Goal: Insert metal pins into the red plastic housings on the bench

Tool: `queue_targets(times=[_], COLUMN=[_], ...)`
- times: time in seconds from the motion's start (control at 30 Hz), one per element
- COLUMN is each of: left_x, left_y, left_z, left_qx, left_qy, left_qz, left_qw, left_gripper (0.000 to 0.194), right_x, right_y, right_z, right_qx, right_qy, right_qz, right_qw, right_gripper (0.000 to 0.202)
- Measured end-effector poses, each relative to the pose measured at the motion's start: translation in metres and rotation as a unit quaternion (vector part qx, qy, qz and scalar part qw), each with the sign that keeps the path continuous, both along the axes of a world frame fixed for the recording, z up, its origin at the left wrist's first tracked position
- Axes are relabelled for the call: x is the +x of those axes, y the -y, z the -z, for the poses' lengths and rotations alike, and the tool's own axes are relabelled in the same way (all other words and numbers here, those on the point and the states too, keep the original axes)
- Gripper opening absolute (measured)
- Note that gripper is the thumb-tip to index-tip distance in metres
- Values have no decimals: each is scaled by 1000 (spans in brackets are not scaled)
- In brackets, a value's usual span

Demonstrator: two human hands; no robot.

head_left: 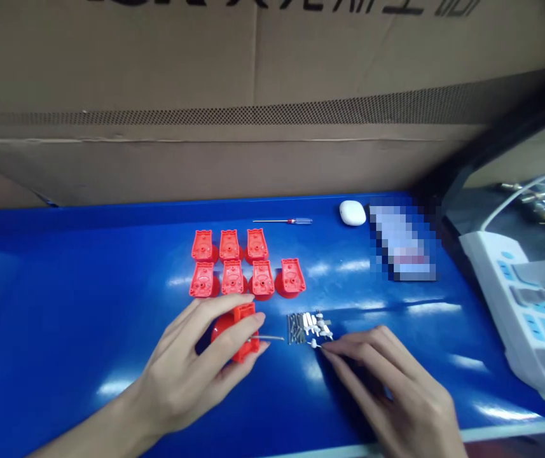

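– Red plastic housing with a round base, held where?
– Clamped between thumb and fingers of the left hand, partly hidden; thin metal rod jutting rightward.
– Right hand?
– Fingertips together on a small white plastic piece, beside piled grey metal screws and white plugs.
– Beyond?
– Seven matching red housings in two rows, clear-handled screwdriver, rounded white case, on glossy blue tabletop.

so from where I'm standing there's just the one head cam on the person, looking forward and down over the near side of the blue table at cardboard behind it, fairly close up
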State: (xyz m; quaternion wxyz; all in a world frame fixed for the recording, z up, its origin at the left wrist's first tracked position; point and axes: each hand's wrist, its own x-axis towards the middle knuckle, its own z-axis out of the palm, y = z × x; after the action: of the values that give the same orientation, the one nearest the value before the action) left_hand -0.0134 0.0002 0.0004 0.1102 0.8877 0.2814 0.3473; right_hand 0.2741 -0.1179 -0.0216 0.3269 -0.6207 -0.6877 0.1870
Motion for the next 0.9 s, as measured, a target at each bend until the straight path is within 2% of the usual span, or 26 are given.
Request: queue_targets(times=[0.6, 0.9], left_x=[0, -1], left_y=[0, 0], left_z=[-2, -2], left_qx=[27, 27], left_qy=[-22, -28], left_qz=[13, 12], left_qw=[999, 999], left_gripper=[31, 31], right_x=[3, -2], right_y=[-10, -12], right_z=[5, 6], right_qx=[24, 42], right_qy=[57, 59], right_qz=[-24, 3], right_qw=[998, 997], right_gripper=[20, 16])
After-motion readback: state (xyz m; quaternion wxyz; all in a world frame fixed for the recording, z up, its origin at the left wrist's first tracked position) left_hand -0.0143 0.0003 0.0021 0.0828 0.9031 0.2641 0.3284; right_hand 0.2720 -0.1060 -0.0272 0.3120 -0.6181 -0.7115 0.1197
